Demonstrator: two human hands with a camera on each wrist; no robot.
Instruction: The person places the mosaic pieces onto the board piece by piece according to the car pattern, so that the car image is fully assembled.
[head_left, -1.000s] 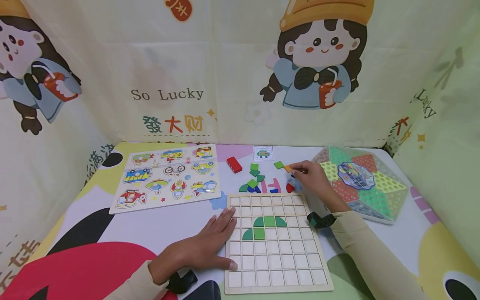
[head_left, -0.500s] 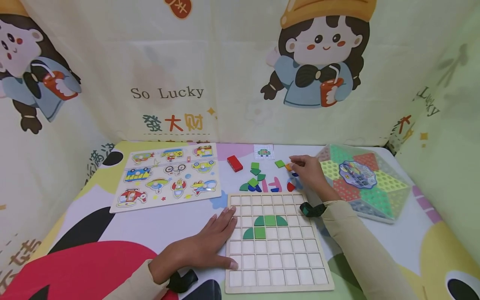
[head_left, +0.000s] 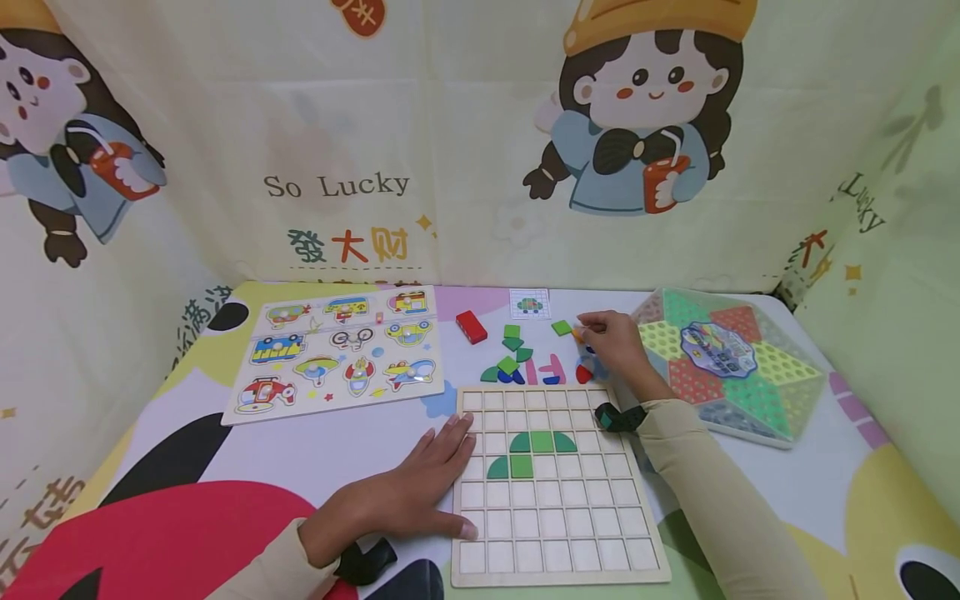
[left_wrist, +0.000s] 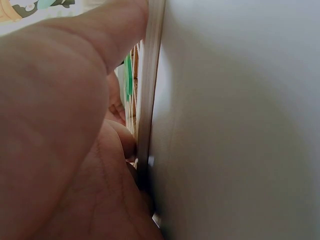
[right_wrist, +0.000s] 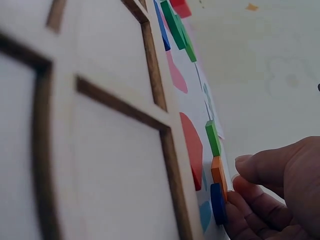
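My left hand [head_left: 420, 492] lies spread, its fingertips and thumb on the left edge of a wooden grid board [head_left: 562, 577]. On the board are a green square tile [head_left: 541, 442], another green square [head_left: 521, 466] and several dark green quarter-round tiles [head_left: 564, 442]. Beyond the board's far right corner, my right hand [head_left: 618, 343] is at an orange tile [right_wrist: 219, 174] and a dark blue tile [right_wrist: 218, 204]. In the right wrist view, thumb and index finger are slightly parted with nothing showing between them; the lower fingertips are right at both tiles. A green tile [right_wrist: 213, 138] lies beside the orange one.
Loose green tiles [head_left: 512, 332], blue tiles and a red tile [head_left: 583, 375] lie behind the board. A small pattern card [head_left: 529, 304] and a red block [head_left: 471, 327] are farther back. A vehicle puzzle board [head_left: 337, 354] lies left; a hexagonal box [head_left: 720, 358] stands right.
My right hand has shifted slightly left and back, its fingers staying by the orange tile. My left hand has not moved.
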